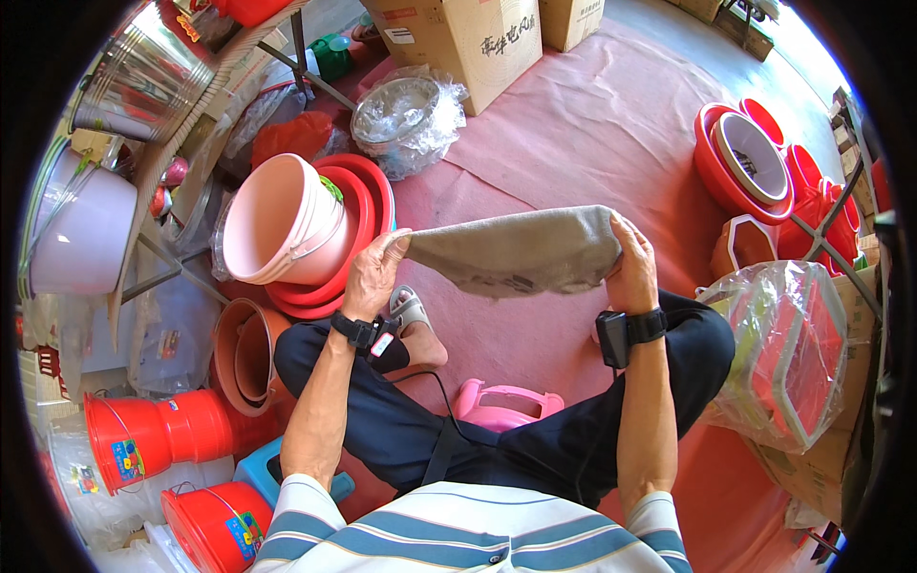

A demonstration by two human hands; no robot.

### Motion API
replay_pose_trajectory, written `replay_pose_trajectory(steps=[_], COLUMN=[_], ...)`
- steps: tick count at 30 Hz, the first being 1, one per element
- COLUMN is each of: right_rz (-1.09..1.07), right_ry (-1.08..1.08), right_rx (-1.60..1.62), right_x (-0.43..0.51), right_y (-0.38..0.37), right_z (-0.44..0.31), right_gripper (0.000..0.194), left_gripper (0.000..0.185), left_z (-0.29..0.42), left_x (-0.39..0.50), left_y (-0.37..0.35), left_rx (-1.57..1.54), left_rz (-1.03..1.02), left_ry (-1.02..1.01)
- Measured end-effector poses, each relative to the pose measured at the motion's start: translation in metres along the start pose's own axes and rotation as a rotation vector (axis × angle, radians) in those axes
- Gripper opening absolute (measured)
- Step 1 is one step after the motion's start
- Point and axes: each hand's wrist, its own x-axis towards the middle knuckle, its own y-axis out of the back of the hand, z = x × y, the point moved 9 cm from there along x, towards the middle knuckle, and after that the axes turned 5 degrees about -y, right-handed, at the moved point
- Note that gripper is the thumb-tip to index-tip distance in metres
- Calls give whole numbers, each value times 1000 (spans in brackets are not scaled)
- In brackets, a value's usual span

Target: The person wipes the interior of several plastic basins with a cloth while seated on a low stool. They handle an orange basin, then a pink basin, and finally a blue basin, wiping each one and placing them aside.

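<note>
A grey-brown cloth [512, 251] hangs stretched between my two hands, dark smudges along its lower part. My left hand [374, 271] pinches its left corner between thumb and fingers. At the other end, my right hand [633, 261] grips the right edge, some of its fingers hidden behind the fabric. The cloth is held above the red floor covering [516, 336], in front of my knees. Black straps with small devices circle both of my wrists.
Pink buckets [283, 218] rest in red basins [376, 193] at left, near brown pots [247, 351] and red buckets [136, 440]. A cardboard box [466, 43] stands ahead. Red basins [706, 165] and plastic-wrapped goods [784, 351] are at right. A pink stool [509, 405] is beneath me.
</note>
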Motion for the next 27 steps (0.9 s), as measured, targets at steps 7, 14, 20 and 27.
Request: replay_pose_trajectory(steps=[7, 14, 20, 27], right_rz=[-72, -10, 143, 102], right_ry=[-155, 18, -135, -115], right_rx=[110, -10, -26, -146], right_x=[-6, 5, 6, 6], right_y=[-8, 19, 40, 31], right_z=[14, 15, 41, 51], right_gripper=[23, 20, 23, 19], left_gripper=[38, 33, 32, 33], left_z=[-41, -60, -54, -32], left_x=[-19, -16, -1, 8], left_y=[-23, -36, -31, -5], left_rx=[-797, -1284, -1218, -768], left_rz=[5, 22, 1, -3], left_ry=[296, 408, 320, 183])
